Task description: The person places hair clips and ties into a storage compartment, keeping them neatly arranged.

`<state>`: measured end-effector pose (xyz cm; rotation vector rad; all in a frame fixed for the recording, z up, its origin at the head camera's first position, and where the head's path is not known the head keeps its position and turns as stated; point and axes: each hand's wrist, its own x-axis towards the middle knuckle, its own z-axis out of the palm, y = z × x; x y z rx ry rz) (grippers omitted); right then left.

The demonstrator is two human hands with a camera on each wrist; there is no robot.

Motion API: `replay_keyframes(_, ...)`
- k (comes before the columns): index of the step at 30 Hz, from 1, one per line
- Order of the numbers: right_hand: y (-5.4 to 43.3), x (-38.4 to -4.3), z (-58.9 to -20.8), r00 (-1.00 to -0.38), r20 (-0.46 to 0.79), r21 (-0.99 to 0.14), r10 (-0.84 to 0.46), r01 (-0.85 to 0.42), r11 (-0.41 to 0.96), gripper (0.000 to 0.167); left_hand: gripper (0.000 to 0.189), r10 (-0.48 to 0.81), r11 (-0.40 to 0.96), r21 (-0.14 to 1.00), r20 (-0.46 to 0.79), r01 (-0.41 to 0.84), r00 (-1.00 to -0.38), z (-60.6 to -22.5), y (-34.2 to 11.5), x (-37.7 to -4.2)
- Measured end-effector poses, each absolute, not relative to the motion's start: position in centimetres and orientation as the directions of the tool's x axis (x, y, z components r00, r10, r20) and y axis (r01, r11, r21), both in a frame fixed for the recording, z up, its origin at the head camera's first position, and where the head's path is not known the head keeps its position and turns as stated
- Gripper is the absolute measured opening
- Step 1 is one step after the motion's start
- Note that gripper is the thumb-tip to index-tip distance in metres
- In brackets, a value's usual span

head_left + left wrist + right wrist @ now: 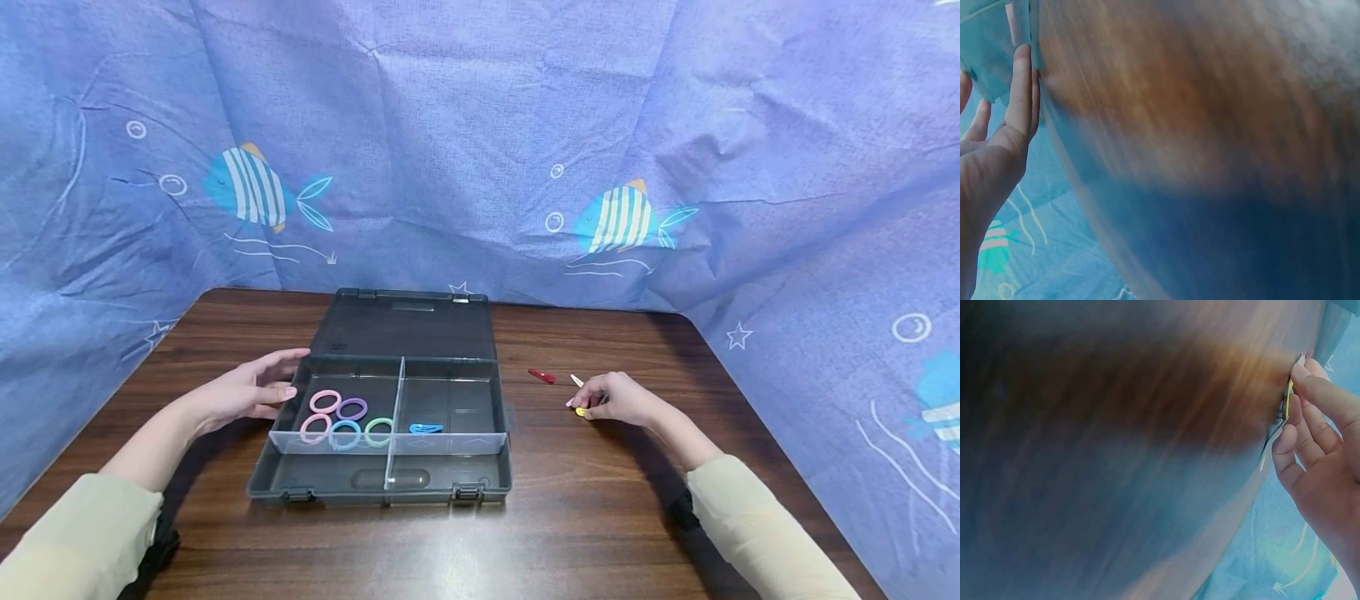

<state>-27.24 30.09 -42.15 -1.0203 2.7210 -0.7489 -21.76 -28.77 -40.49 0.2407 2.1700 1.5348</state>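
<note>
A dark translucent divided case (262, 483) lies with its lid (405, 325) folded back. Its left wall is touched by my left hand (240, 390), whose fingers are mostly extended along the outside. Pink, purple, blue and green hair ties (345, 434) lie in the back left compartment, and a blue hair clip (426, 428) is in the back right one. To the right of the case, my right hand (618, 400) pinches a yellow hair clip (581, 412) at the tabletop. Just beyond its fingers lies a white hair clip (577, 381), partly hidden. A red hair clip (542, 376) lies nearby.
The case stands on a dark wood-grain table (600, 533). Clear dividers (465, 443) split it into compartments. Behind the table hangs a blue cloth (465, 150) printed with fish, draping along the far and side edges.
</note>
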Motion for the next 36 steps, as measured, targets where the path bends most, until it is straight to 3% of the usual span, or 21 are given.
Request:
replay_keyframes(12,29.5,-27.1,-42.1,-0.740,0.011,-0.547,-0.672,-0.568,0.616,0.011,0.074,0.397,0.360,0.925,-0.273,-0.125,-0.876,-40.6,-28.8,-21.8)
replay_keyframes(25,29.2,-26.4,-41.8,-0.706,0.036,-0.525,-0.707,-0.616,0.588,0.008,0.074,0.400,0.353,0.927,-0.269,-0.124,-0.876,-40.8,-28.9,-22.0)
replay_keyframes(36,28.4,-26.0,-41.0,-0.715,0.048,-0.507,-0.698,-0.619,0.600,0.004,0.074,0.393,0.353,0.926,-0.275,-0.132,-0.878,-40.7,-28.9,-21.8)
